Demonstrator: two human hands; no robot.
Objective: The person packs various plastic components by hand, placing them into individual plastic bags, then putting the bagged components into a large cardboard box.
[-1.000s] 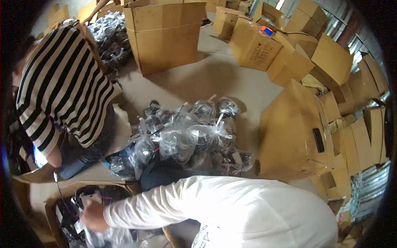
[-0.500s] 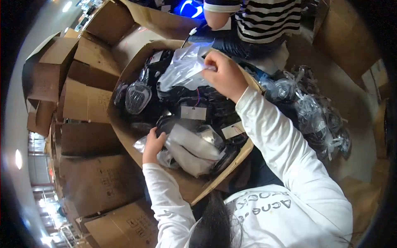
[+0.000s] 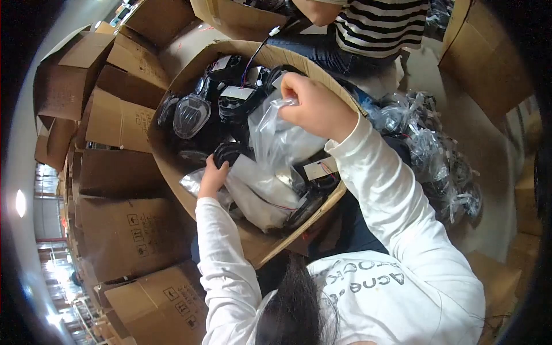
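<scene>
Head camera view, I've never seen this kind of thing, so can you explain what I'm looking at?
There is no machine: these are a person's two bare hands. The view comes from the left of two wide cameras worn on the head, looking down, so edges bend. A cardboard box holds black parts, some with white tags. The right hand pinches a see-through plastic bag. The left hand is at a black rounded thing; its grip is hard to judge. To the right, bagged items lie on the floor. Someone in a striped shirt is nearby.
</scene>
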